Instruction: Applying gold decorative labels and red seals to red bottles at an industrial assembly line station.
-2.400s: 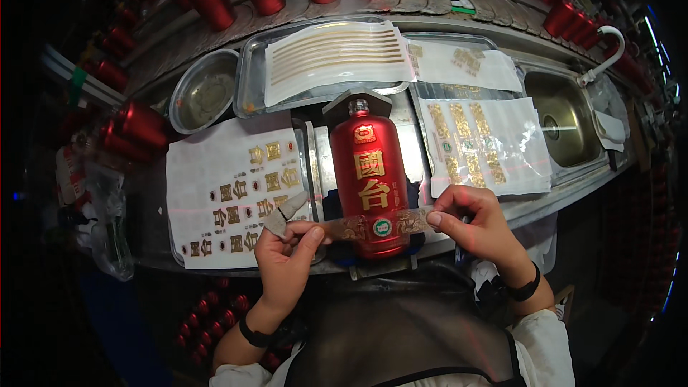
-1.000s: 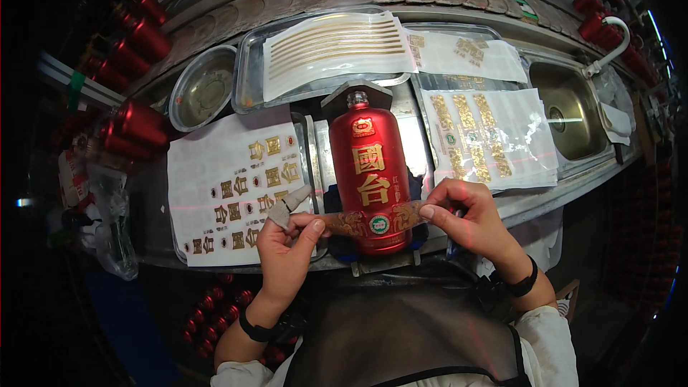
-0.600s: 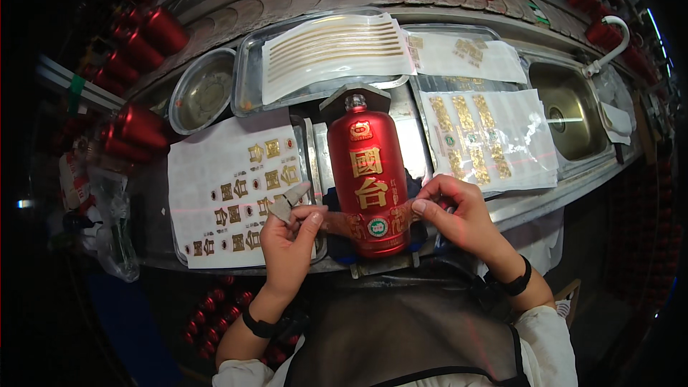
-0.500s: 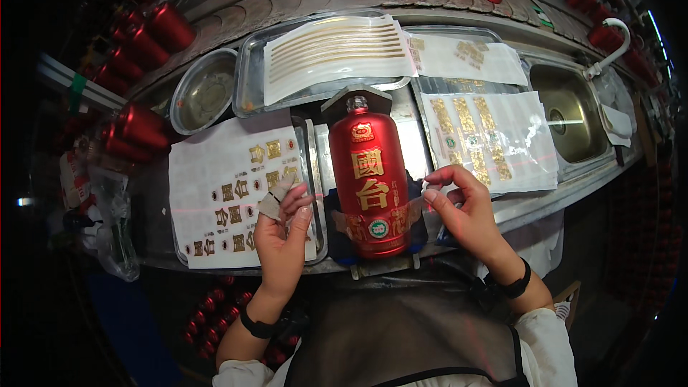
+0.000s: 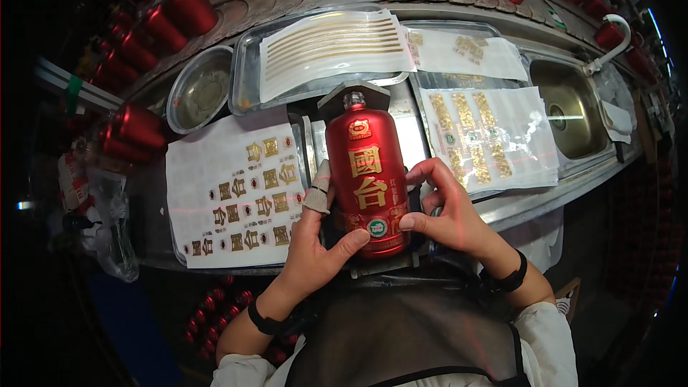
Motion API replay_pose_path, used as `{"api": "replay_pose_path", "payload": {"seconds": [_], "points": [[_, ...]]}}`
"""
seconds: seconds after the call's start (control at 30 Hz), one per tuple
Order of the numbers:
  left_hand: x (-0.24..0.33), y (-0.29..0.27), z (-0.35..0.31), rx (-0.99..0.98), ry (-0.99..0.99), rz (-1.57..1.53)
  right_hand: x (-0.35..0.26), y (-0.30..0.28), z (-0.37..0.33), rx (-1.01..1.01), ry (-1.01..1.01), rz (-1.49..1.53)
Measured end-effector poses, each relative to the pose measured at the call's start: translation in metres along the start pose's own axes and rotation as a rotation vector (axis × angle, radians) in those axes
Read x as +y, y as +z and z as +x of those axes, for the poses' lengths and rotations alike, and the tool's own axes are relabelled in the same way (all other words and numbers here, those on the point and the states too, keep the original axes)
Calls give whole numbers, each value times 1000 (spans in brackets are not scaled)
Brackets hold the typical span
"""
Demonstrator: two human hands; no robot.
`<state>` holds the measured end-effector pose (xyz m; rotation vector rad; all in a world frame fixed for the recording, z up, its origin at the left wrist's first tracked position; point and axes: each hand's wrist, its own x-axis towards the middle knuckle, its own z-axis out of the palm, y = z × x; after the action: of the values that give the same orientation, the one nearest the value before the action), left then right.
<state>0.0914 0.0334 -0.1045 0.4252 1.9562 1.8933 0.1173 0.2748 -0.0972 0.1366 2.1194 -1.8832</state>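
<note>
1. fingers of the left hand (image 5: 308, 261) were spread in the head view, thumb set wide of the rest; those of the right hand (image 5: 453, 218) bowed apart, with a gap between thumb and forefinger.
2. between the hands was the red bottle (image 5: 367, 165), face up, its long axis running away from the person, neck at the far end.
3. of the two, the left reached further over it: its thumb tip touched the lower front, while a finger in a grey cloth cover (image 5: 316, 201) ran beside the left flank. the right thumb met the right edge; whether the other right fingers touched could not be told.
4. a band label (image 5: 355, 223) crossed the bottle near its base, the thumbs on either side of its green badge (image 5: 378, 227).
5. a metal holder (image 5: 378, 97) flanked the neck and blocked the far end.
6. a sticker sheet (image 5: 215, 158) lay to the left, a gold-patterned sheet (image 5: 527, 136) to the right, a striped sheet (image 5: 333, 54) beyond; the bowl (image 5: 183, 111) and sink (image 5: 584, 136) were well apart.
</note>
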Motion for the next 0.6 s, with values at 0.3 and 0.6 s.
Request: {"api": "replay_pose_path", "payload": {"seconds": [0.3,0.6], "points": [[7,5,5,31,-6,-25,-2,-1,2,-27,4,71],[3,3,1,31,-2,43,1,-2,3,-63,-37,6]]}}
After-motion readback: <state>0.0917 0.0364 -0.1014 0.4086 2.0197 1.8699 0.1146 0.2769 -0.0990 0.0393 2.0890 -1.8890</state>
